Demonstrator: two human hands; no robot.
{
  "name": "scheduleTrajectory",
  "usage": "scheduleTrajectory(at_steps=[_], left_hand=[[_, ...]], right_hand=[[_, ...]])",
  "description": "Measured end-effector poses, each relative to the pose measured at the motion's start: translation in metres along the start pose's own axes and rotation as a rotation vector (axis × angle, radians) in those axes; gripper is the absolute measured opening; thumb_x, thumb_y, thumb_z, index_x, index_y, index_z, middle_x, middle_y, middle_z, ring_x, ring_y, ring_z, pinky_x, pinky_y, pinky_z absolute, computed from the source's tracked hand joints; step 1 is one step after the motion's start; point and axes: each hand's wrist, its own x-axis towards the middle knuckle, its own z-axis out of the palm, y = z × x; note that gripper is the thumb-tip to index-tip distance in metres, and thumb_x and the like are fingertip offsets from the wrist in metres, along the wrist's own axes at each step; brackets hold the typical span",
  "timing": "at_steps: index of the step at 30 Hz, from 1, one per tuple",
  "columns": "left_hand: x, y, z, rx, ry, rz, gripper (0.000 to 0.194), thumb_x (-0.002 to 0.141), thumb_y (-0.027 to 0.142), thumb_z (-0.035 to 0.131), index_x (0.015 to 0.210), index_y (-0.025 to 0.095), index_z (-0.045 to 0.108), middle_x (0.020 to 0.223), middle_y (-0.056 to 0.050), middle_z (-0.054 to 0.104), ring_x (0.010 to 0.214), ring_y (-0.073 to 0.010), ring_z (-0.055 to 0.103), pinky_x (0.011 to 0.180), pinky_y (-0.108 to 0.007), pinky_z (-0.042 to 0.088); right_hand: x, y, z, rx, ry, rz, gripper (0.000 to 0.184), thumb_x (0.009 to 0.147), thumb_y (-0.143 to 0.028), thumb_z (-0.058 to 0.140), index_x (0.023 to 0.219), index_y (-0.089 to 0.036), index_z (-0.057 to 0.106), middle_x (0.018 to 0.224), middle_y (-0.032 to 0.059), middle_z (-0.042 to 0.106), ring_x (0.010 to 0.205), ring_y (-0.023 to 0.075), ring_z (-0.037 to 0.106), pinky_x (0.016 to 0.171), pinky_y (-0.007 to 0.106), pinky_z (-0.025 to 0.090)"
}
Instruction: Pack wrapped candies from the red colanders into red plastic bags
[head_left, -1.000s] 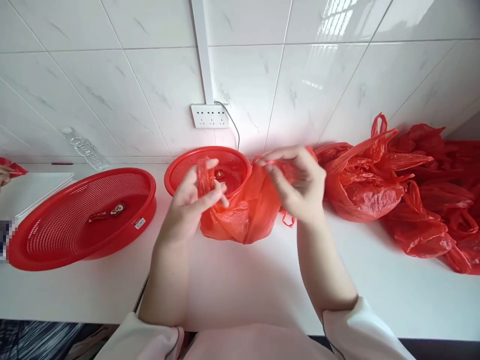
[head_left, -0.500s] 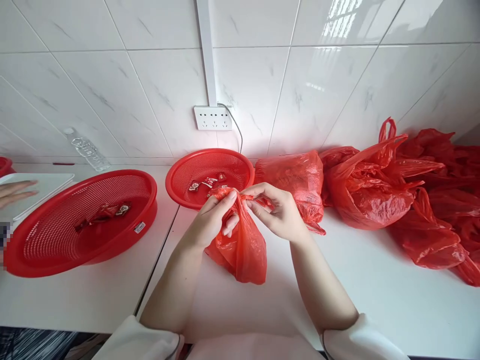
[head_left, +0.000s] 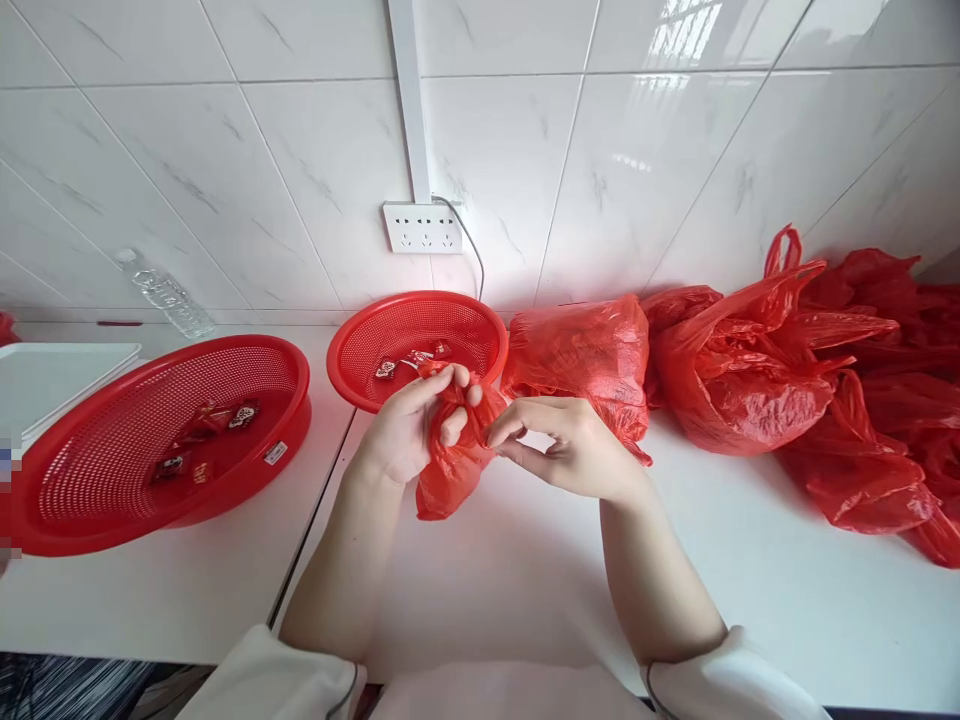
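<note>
Between my hands hangs a thin red plastic bag (head_left: 450,480), its top bunched and its lower end above the white table. My left hand (head_left: 412,420) is closed round the gathered upper part, the fingers wrapped in the film. Thumb and forefinger of my right hand (head_left: 566,440) pinch the bag's right side. Just behind it stands a small red basket (head_left: 352,375) with several small wrapped packets (head_left: 386,369) inside.
On the left is a large red basket (head_left: 289,440) holding several packets (head_left: 244,414). A white tray (head_left: 67,375) and a plastic bottle (head_left: 169,295) lie beyond it. Filled red bags (head_left: 750,380) crowd the right. A socket strip (head_left: 424,229) is on the tiled wall.
The bag is more bunched up and its lower end has risen. My right hand has moved slightly down and right along it. Another person's hand has left the tray, and more packets lie in the large basket.
</note>
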Motion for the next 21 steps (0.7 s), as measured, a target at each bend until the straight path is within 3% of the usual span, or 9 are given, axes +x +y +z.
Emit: scheduleTrajectory(at_steps=[2,4,7,10,12,15,18,21], left_hand=[[-0.004,0.002,0.002,0.127,-0.06,0.021,0.029,0.096,0.038,0.045,0.076,0.018,0.053,0.068,0.003,0.053,0.036,-0.0027,0.039,0.037,-0.019,0.027],[-0.011,0.002,0.006,0.44,-0.079,0.1,0.033,0.098,0.038,0.041,0.073,0.018,0.05,0.065,0.003,0.049,0.04,-0.0054,0.042,0.041,-0.022,0.032],[-0.017,-0.001,0.012,1.012,0.028,0.335,0.03,0.098,0.031,0.041,0.072,0.018,0.047,0.068,0.001,0.046,0.057,-0.0108,0.047,0.057,-0.027,0.04],[-0.014,-0.005,0.013,1.301,0.067,0.609,0.022,0.096,0.024,0.041,0.075,0.019,0.045,0.084,-0.003,0.046,0.07,-0.0144,0.045,0.067,-0.031,0.041],[-0.009,-0.008,0.011,1.296,-0.008,0.728,0.017,0.095,0.022,0.039,0.079,0.019,0.046,0.093,-0.006,0.045,0.076,-0.0162,0.045,0.071,-0.033,0.042],[-0.002,-0.011,0.007,1.202,-0.093,0.819,0.016,0.095,0.023,0.038,0.083,0.019,0.047,0.097,-0.008,0.046,0.081,-0.0187,0.048,0.077,-0.037,0.044],[0.002,-0.014,0.005,1.066,-0.122,0.83,0.023,0.097,0.03,0.033,0.084,0.019,0.049,0.097,-0.009,0.05,0.084,-0.0209,0.05,0.083,-0.042,0.044],[0.004,-0.019,0.005,0.892,-0.164,0.752,0.03,0.097,0.036,0.031,0.079,0.02,0.048,0.088,-0.008,0.052,0.082,-0.0215,0.051,0.083,-0.042,0.045]], right_hand=[[0.001,0.0,-0.001,0.047,0.012,0.015,0.005,0.087,-0.019,0.064,0.092,-0.02,0.065,0.086,0.0028,0.068,0.078,0.0144,0.062,0.072,0.029,0.053],[0.004,0.001,0.0,0.115,0.117,0.065,0.007,0.088,-0.025,0.064,0.093,-0.02,0.064,0.091,0.0044,0.068,0.085,0.0163,0.063,0.08,0.032,0.053],[0.009,0.007,0.006,0.243,0.291,0.18,0.015,0.096,-0.032,0.053,0.102,-0.022,0.062,0.109,0.0065,0.066,0.106,0.0187,0.061,0.092,0.035,0.05],[0.013,0.018,0.015,0.354,0.295,0.31,0.026,0.099,-0.037,0.045,0.118,-0.025,0.058,0.126,0.0061,0.06,0.103,0.017,0.061,0.089,0.034,0.051],[0.014,0.025,0.019,0.45,0.25,0.409,0.033,0.098,-0.039,0.044,0.129,-0.029,0.05,0.128,0.0056,0.06,0.082,0.0128,0.062,0.072,0.029,0.054],[0.015,0.029,0.02,0.575,0.181,0.464,0.039,0.097,-0.038,0.045,0.136,-0.031,0.043,0.112,0.0036,0.065,0.059,0.0085,0.054,0.046,0.021,0.044],[0.014,0.028,0.019,0.596,0.18,0.404,0.039,0.095,-0.037,0.051,0.133,-0.028,0.047,0.098,0.0017,0.065,0.055,0.0079,0.054,0.04,0.019,0.035],[0.014,0.026,0.019,0.608,0.234,0.386,0.038,0.094,-0.038,0.054,0.13,-0.027,0.049,0.087,-0.0007,0.062,0.056,0.0093,0.058,0.039,0.02,0.033]])
